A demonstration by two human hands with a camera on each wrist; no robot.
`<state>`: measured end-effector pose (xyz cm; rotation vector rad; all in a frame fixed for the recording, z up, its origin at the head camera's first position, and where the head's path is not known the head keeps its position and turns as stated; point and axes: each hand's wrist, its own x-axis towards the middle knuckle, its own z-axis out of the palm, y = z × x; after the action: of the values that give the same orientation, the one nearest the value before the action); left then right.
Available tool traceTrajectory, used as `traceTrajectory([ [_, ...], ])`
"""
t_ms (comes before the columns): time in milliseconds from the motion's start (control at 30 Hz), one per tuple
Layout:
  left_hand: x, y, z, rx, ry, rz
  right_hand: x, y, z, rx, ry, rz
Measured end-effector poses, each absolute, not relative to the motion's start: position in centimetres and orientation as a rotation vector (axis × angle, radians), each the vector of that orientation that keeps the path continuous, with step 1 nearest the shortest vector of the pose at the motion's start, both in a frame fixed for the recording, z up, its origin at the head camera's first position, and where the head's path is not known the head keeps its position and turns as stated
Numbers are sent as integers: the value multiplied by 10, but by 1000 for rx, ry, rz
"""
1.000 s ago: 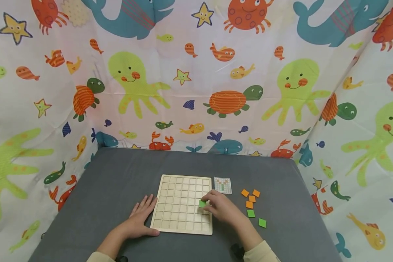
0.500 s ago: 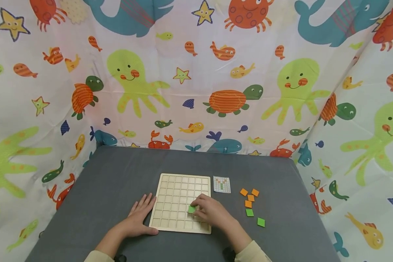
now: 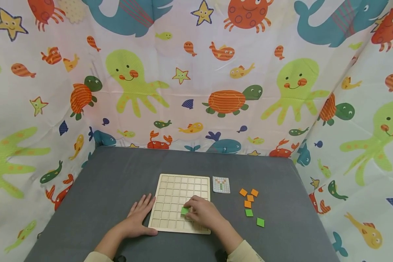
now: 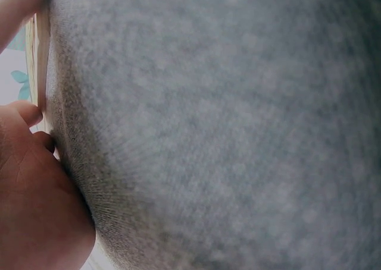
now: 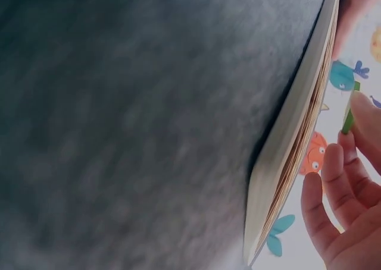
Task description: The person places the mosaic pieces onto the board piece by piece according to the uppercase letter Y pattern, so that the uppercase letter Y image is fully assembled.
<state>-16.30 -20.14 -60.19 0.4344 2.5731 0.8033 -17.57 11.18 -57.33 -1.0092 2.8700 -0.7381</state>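
A light wooden board (image 3: 170, 193) with a grid of square recesses lies on the grey table. My right hand (image 3: 201, 211) is over its lower middle and pinches a green square tile (image 3: 185, 210) between thumb and fingers. In the right wrist view that green tile (image 5: 351, 112) is seen edge-on, held above the board (image 5: 292, 139). My left hand (image 3: 139, 216) lies spread at the board's left side, its fingers straight, with fingertips and thumb at the edge. The left wrist view shows the left hand (image 4: 36, 187) beside the board's side.
A small card (image 3: 221, 185) printed with a coloured grid pattern lies right of the board. Farther right are several loose orange tiles (image 3: 247, 204) and two green tiles (image 3: 260, 222). A patterned sea-animal curtain (image 3: 196, 72) encloses the table's (image 3: 124, 163) back and sides.
My right hand has moved left and slightly nearer over the board, carrying the green tile from the right columns toward the middle. The left hand keeps its place at the board's edge.
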Motion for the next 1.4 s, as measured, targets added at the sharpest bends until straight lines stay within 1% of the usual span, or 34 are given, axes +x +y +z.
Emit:
traceTrajectory([
  [467,-160,-201,-600,454,2588,813,-174,92,-581,-936,2884,-629],
  [800,-161,-202,-603,460,2590,828,-172,84,-579,-885,2897,-504],
  [1300,-161,-199,-605,449,2605,826,-172,84,-575,-799,2861,-602],
  [1400,-161,-199,-607,454,2607,820,-172,89,-573,-768,2850,-687],
])
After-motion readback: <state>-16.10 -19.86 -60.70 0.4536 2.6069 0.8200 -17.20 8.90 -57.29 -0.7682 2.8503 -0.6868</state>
